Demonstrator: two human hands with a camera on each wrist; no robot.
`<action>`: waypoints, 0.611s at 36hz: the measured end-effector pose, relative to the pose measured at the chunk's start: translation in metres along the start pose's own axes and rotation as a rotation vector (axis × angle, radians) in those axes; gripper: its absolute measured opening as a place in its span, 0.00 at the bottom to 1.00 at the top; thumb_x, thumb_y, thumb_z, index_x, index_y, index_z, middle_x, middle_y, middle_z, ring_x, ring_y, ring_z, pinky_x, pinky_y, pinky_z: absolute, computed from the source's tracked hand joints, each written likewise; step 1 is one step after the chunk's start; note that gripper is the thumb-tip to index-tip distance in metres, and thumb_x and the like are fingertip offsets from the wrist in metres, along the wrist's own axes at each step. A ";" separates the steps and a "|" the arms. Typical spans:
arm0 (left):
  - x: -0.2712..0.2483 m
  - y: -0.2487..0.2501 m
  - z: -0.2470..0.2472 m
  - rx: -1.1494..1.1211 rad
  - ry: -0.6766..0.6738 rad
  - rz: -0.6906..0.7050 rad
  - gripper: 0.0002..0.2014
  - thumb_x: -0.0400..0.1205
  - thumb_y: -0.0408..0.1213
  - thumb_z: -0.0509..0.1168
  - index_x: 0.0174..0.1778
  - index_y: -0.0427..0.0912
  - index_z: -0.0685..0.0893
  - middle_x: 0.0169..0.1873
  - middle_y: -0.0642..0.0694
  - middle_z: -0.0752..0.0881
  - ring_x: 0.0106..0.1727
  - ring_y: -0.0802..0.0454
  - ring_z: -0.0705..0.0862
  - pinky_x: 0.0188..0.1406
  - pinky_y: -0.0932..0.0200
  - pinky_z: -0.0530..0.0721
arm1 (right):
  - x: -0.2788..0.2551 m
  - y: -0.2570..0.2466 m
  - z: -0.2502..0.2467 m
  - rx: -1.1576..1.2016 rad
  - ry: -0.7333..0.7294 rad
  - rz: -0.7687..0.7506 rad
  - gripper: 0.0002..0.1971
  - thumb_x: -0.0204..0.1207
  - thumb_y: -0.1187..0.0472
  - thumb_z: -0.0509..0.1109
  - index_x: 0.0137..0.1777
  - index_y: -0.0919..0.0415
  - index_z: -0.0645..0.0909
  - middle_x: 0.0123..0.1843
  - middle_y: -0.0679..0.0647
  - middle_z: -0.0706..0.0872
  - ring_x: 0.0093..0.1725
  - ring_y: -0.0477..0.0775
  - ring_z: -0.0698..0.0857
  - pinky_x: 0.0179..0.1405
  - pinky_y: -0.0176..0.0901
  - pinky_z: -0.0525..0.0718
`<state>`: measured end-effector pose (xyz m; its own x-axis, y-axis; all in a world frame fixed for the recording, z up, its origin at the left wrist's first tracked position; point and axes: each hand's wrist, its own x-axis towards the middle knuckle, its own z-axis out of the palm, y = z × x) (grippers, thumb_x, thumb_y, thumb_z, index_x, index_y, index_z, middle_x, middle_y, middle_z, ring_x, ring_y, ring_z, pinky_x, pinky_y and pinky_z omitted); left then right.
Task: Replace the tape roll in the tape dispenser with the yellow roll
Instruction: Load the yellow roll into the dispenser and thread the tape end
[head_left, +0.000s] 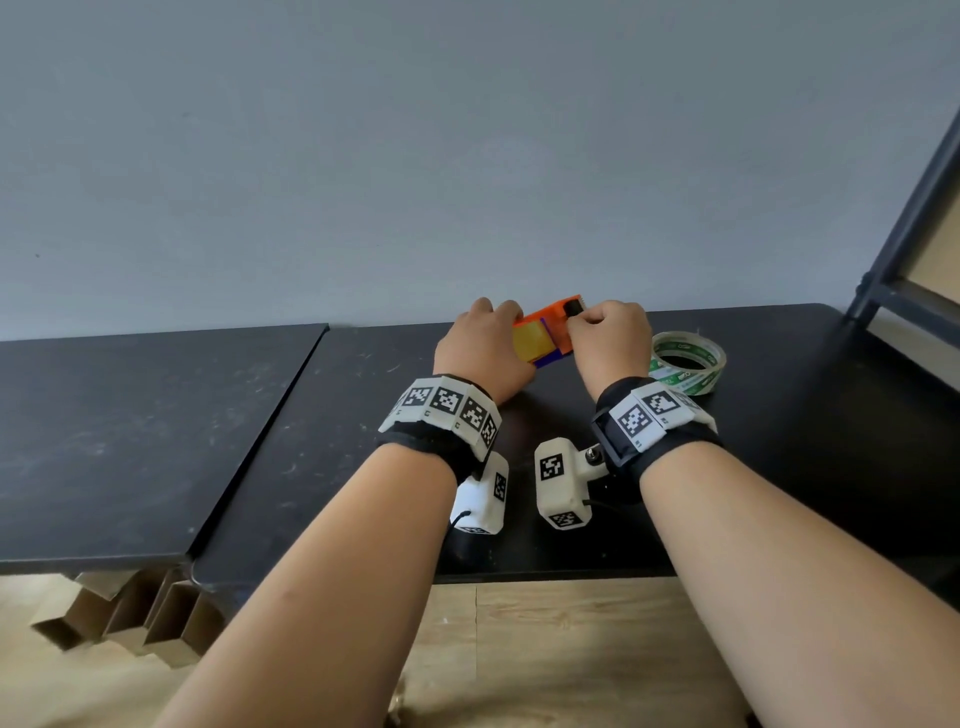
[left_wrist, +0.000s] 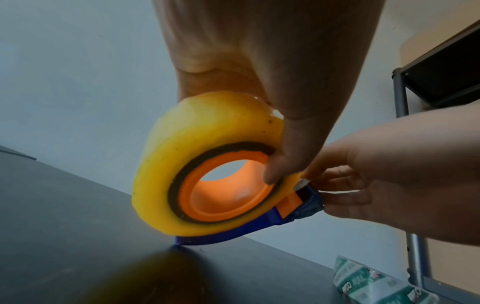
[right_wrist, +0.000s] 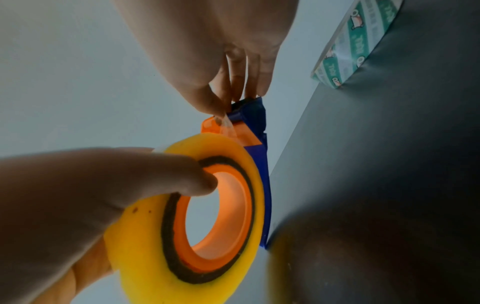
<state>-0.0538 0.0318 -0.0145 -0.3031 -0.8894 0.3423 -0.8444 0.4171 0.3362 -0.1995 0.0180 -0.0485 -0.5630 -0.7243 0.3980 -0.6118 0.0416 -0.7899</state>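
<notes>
The yellow tape roll (head_left: 531, 344) sits on the orange hub (left_wrist: 223, 197) of the orange and blue tape dispenser (head_left: 556, 312), which stands on edge on the black table (head_left: 156, 415) near the wall. My left hand (head_left: 488, 338) grips the roll, with the thumb (left_wrist: 283, 160) laid across its side. My right hand (head_left: 597, 326) is at the dispenser's cutter end (right_wrist: 252, 115). Its fingertips (right_wrist: 215, 102) pinch the loose clear end of the tape (right_wrist: 228, 128), drawn from the roll over the orange front plate.
A green and white printed tape roll (head_left: 685, 364) lies flat on the table just right of my right hand. A dark metal shelf frame (head_left: 909, 234) rises at the table's right end. Cardboard pieces (head_left: 130, 613) lie below the table's front left.
</notes>
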 end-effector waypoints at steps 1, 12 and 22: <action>0.000 0.001 0.000 0.007 0.000 -0.005 0.27 0.70 0.45 0.72 0.66 0.48 0.77 0.57 0.44 0.78 0.56 0.43 0.81 0.48 0.48 0.84 | -0.001 -0.002 -0.001 -0.002 0.008 -0.003 0.18 0.71 0.62 0.64 0.21 0.53 0.67 0.37 0.57 0.75 0.35 0.57 0.69 0.34 0.42 0.67; 0.001 0.002 0.001 -0.026 -0.007 0.013 0.24 0.69 0.45 0.73 0.62 0.48 0.79 0.54 0.44 0.80 0.55 0.43 0.81 0.48 0.50 0.84 | 0.004 -0.001 0.000 -0.049 0.066 -0.011 0.15 0.73 0.58 0.63 0.25 0.60 0.72 0.36 0.58 0.77 0.35 0.59 0.72 0.33 0.44 0.66; -0.004 0.007 0.002 -0.063 -0.012 0.009 0.24 0.66 0.42 0.73 0.59 0.46 0.77 0.52 0.45 0.79 0.49 0.43 0.81 0.43 0.51 0.84 | -0.002 -0.007 -0.009 -0.072 0.058 -0.040 0.13 0.81 0.61 0.61 0.52 0.67 0.85 0.59 0.63 0.80 0.56 0.62 0.81 0.47 0.46 0.77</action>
<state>-0.0597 0.0375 -0.0152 -0.3163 -0.8873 0.3356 -0.8123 0.4361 0.3873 -0.1992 0.0248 -0.0395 -0.5675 -0.6852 0.4566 -0.6716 0.0644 -0.7381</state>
